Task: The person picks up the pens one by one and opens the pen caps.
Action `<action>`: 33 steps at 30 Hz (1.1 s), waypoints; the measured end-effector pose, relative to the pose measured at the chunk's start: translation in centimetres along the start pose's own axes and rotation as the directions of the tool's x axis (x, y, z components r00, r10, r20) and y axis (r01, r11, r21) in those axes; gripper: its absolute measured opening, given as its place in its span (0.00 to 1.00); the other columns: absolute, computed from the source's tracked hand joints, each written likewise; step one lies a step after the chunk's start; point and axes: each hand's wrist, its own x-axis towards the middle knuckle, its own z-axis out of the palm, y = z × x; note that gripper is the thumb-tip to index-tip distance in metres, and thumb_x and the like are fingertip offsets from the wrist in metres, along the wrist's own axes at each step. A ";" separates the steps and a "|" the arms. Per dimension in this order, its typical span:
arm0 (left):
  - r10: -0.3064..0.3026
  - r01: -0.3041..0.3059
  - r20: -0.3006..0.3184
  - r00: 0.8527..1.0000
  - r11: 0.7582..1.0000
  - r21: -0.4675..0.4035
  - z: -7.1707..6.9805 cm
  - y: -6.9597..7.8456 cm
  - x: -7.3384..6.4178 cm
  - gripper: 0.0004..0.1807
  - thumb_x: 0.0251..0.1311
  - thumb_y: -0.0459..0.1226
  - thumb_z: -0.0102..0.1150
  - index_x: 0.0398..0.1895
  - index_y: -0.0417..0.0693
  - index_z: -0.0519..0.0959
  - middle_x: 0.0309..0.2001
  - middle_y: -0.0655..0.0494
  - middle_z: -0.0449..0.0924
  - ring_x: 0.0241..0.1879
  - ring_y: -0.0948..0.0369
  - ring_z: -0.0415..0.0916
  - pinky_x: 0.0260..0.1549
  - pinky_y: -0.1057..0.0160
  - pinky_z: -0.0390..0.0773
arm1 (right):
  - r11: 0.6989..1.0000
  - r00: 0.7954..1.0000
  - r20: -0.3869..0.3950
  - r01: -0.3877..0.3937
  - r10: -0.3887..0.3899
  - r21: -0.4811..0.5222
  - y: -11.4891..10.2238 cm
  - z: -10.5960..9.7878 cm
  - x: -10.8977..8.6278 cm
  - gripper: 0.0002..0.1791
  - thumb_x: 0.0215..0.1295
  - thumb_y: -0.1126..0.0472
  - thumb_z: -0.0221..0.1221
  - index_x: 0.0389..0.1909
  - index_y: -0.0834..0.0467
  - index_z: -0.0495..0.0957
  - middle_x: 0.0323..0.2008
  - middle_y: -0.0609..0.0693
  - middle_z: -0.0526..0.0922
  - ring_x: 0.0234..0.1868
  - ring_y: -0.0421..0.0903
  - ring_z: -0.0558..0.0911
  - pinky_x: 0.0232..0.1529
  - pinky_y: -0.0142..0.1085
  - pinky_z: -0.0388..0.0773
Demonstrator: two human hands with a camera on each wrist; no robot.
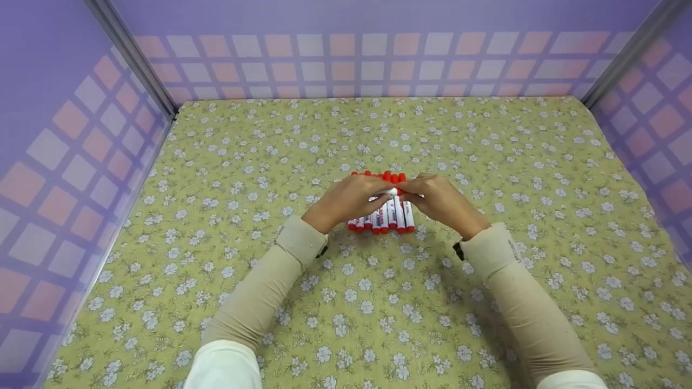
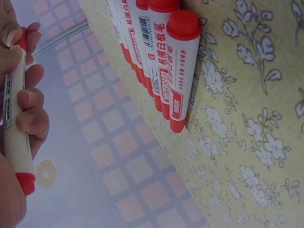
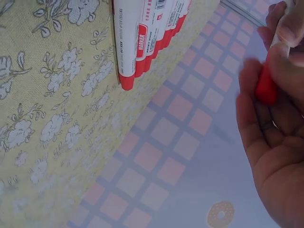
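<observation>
My left hand (image 1: 345, 200) grips the white barrel of a whiteboard marker (image 2: 15, 118), its fingers curled round it. At the other end, my right hand (image 1: 440, 202) pinches the marker's red cap (image 3: 267, 84) between thumb and fingers. Both hands meet over a row of similar markers (image 1: 393, 213), which lie side by side on the cloth with red caps and red end plugs. In the head view the hands hide part of that row. Printed labels and a barcode show on the lying markers in the left wrist view.
A yellow tablecloth (image 1: 346, 302) with white flowers covers the table. Purple panels (image 1: 378, 16) with a pink and white check pattern stand at the back and both sides, joined by grey metal posts (image 1: 138, 59) at the corners.
</observation>
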 end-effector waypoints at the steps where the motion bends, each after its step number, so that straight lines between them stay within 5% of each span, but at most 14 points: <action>1: -0.005 0.005 0.000 1.000 1.000 -0.008 0.0 0.0 0.0 0.15 0.70 0.40 0.52 0.51 0.43 0.82 0.47 0.51 0.85 0.41 0.59 0.83 0.43 0.62 0.81 | 1.000 1.000 -0.009 0.005 -0.006 -0.007 0.0 0.0 0.0 0.13 0.63 0.67 0.60 0.49 0.63 0.83 0.37 0.57 0.87 0.33 0.48 0.84 0.33 0.39 0.81; 33: -0.028 0.028 -0.003 1.000 0.998 -0.065 -0.1 -1.0 -1.0 0.16 0.68 0.41 0.54 0.53 0.42 0.81 0.50 0.49 0.84 0.45 0.58 0.83 0.46 0.62 0.80 | 0.999 1.000 -0.004 -0.016 0.017 0.029 0.7 -0.3 -0.4 0.14 0.62 0.65 0.62 0.49 0.61 0.83 0.40 0.56 0.87 0.38 0.48 0.86 0.37 0.38 0.82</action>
